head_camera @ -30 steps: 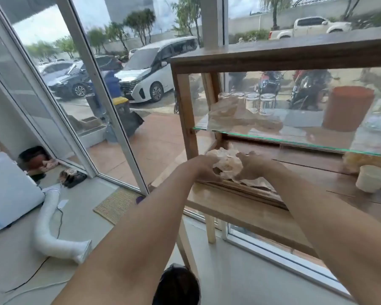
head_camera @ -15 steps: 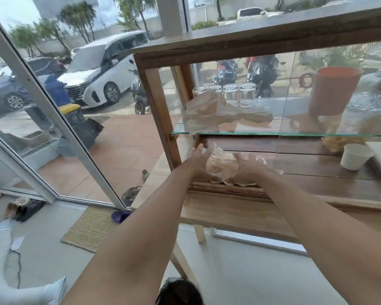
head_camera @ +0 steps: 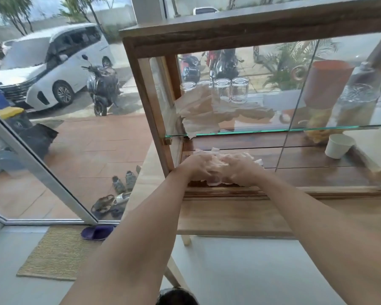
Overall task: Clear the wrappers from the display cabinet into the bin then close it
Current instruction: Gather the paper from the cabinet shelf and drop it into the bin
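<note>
Both hands, left hand (head_camera: 199, 167) and right hand (head_camera: 240, 168), pressed together around crumpled white paper wrapper (head_camera: 213, 182) at centre frame, on wooden display cabinet (head_camera: 251, 34) floor. Looks light, soft, crushable; best balled up whole. Brown paper wrapper (head_camera: 207, 113) remains on glass shelf (head_camera: 317, 128) above.

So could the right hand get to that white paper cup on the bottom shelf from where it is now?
Probably not yet: the right hand is busy bunching the wrapper, and a glass pane seems to front the white cup.
</note>
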`<state>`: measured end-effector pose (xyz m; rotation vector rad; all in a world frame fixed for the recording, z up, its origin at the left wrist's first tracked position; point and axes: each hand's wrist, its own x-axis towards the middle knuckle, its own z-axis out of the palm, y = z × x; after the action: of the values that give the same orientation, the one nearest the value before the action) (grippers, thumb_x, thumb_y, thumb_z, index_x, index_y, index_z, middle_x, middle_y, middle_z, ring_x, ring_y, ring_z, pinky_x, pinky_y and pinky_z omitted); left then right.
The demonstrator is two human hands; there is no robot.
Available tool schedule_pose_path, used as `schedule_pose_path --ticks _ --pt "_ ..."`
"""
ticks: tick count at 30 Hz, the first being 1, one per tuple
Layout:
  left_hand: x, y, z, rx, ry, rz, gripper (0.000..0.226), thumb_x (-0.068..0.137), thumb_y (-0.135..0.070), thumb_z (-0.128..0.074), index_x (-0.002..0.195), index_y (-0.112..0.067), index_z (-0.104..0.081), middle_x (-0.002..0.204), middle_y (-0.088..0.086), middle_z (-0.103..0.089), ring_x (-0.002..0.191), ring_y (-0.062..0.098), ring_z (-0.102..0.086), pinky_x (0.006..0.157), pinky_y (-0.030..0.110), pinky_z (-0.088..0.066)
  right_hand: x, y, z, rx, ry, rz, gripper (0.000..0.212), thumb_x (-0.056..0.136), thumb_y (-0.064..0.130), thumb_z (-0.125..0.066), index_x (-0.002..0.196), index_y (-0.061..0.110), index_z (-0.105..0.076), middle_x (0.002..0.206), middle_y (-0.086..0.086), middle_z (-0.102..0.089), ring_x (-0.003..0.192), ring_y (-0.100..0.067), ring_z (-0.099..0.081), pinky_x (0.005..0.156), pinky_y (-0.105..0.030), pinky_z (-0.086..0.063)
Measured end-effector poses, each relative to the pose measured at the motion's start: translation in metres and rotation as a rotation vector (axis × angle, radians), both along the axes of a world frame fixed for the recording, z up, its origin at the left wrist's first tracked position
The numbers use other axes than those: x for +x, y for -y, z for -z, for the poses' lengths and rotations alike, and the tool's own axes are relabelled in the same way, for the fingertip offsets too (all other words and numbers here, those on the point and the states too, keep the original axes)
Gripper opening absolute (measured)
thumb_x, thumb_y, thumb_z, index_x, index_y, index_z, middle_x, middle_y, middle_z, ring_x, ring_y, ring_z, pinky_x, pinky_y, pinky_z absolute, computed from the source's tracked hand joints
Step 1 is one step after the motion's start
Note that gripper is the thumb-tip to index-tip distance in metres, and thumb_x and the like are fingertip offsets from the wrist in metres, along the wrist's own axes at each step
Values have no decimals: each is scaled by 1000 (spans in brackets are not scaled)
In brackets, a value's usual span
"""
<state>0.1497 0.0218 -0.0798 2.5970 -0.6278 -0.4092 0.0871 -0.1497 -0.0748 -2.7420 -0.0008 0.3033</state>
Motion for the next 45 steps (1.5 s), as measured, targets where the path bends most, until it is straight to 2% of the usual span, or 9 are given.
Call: schedule_pose_path --ticks 3,7,14,20,26,31,37,42,45 --pt "-3 0 2 -130 69 -16 28 69 -27 -83 88 -8 -75 81 3 -62 80 18 -57 70 38 -47 5 -1 3 61 68 -12 38 84 14 -59 121 21 -62 121 -8 -66 104 -26 -58 80 -31 -46" --pt "-5 2 -2 -195 8 -62 15 74 -25 -79 80 -11 -75 73 3 -64 74 18 -58 65 36 -47 8 7 5 247 145 71 2 80 15 -63 79 16 -64 80 -8 -68 77 -25 -59 58 -29 -40" --pt "-34 -9 -25 -380 -101 -79 26 79 -38 -77 78 -13 -70 60 -10 -58 54 4 -51 56 21 -39 -7 16 -18 691 66 4 19 82 12 -72 65 17 -64 60 5 -55 56 -8 -47 52 -23 -37" --pt "-79 -38 -33 -537 -173 -201 64 72 -59 -73 81 3 -63 66 5 -56 61 19 -52 57 31 -40 -26 12 -28 862 -102 -136 19 85 15 -71 94 -2 -71 77 -7 -64 69 -14 -57 64 -28 -46" --pt "-130 -78 -32 -857 -289 -321 47 92 -40 -62 105 5 -69 96 30 -71 78 29 -67 70 40 -55 -51 -34 -42 1091 -293 -203 29 94 27 -58 104 2 -69 90 -12 -71 76 -19 -67 61 -28 -54" --pt "-165 -125 -17 -1007 -241 -549 40 96 -34 -58 109 3 -65 90 21 -69 70 25 -67 56 31 -55 -64 -101 -33 1173 -377 -166 34 95 43 -50 97 13 -68 76 -1 -73 62 -12 -69 54 -28 -55" --pt "-214 -193 14 -1093 -218 -764 40 96 -31 -59 113 5 -64 88 15 -67 74 23 -64 54 27 -52 -85 -186 2 1168 -534 -273 42 94 45 -50 101 9 -71 86 -12 -73 71 -22 -70 58 -33 -58" --pt "-241 -250 54 -1120 -289 -868 36 92 -31 -66 115 -4 -72 107 22 -72 91 31 -67 77 39 -55 -96 -247 46 1078 -656 -263 45 94 41 -54 112 2 -68 111 -23 -71 94 -33 -67 81 -42 -56" --pt "-249 -278 86 -1132 -380 -927 37 91 -31 -68 112 -1 -70 99 23 -73 83 30 -68 77 44 -55 -102 -277 73 1019 -711 -237 43 95 38 -55 115 2 -67 102 -17 -73 81 -23 -70 64 -31 -58"
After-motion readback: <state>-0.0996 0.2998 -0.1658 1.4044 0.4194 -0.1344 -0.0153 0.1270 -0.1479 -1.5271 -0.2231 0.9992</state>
